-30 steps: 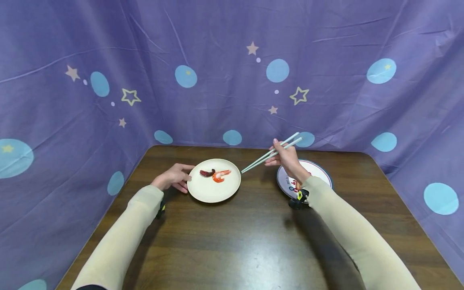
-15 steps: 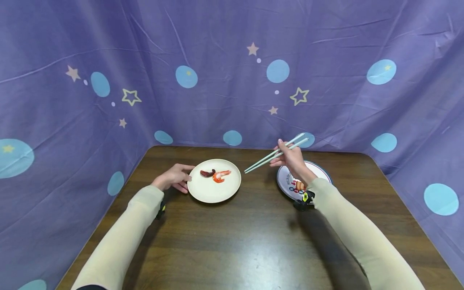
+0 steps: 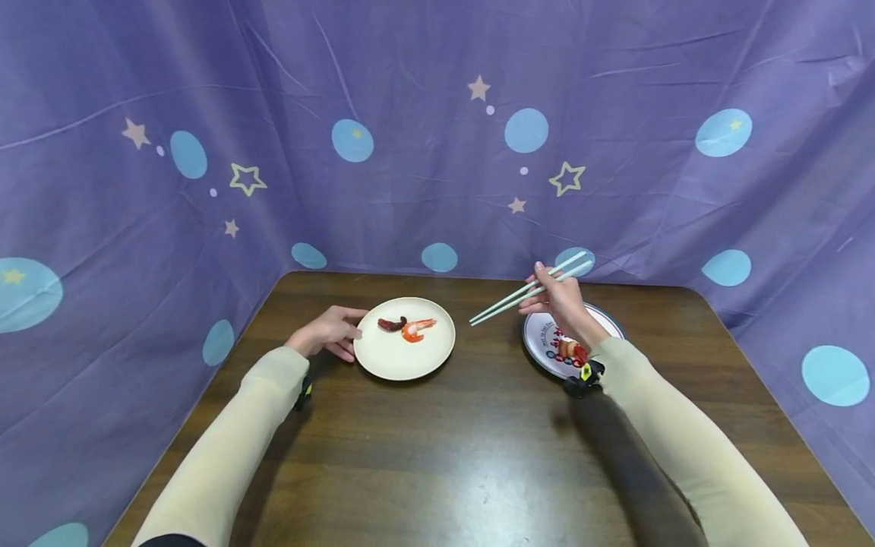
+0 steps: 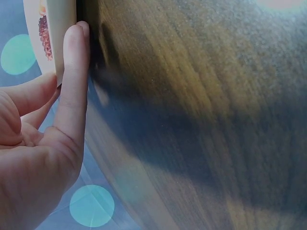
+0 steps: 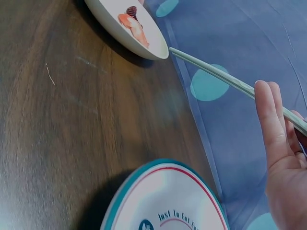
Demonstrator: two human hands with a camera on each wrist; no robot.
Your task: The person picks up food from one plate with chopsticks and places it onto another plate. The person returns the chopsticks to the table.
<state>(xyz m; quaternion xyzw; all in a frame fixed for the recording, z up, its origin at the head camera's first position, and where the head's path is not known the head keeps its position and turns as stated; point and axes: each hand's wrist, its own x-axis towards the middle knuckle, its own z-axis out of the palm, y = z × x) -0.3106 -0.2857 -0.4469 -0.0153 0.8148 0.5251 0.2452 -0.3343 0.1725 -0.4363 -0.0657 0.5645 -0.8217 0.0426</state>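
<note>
Left hand: your left hand (image 3: 330, 333) pinches the cream plate (image 3: 403, 361) at its left rim, thumb at the edge, one finger along the outer wall.
Right hand: your right hand (image 3: 557, 300) grips the chopsticks (image 5: 216, 71) toward the rear; tips bare, near each other, between the two plates.
Chopsticks: likely light, stiff, smooth; your rear hold should give reach but little pinch force.
Cream plate: on the desk (image 3: 437, 441), probably rigid and slick-edged; hold it at the rim, clear of the food.
Shrimp: your shrimp (image 3: 412, 333) is just right of the dark piece (image 3: 391, 326) on the cream plate. Looks light, maybe slippery; pinch across the thick curl, not the tail.
Dark piece: bumpy, so it should grip better; take it mid-length.
Print plate: your print plate (image 5: 172, 191) is under the right wrist, carrying more food (image 3: 567, 349), partly hidden; can't judge a grip point there.
</note>
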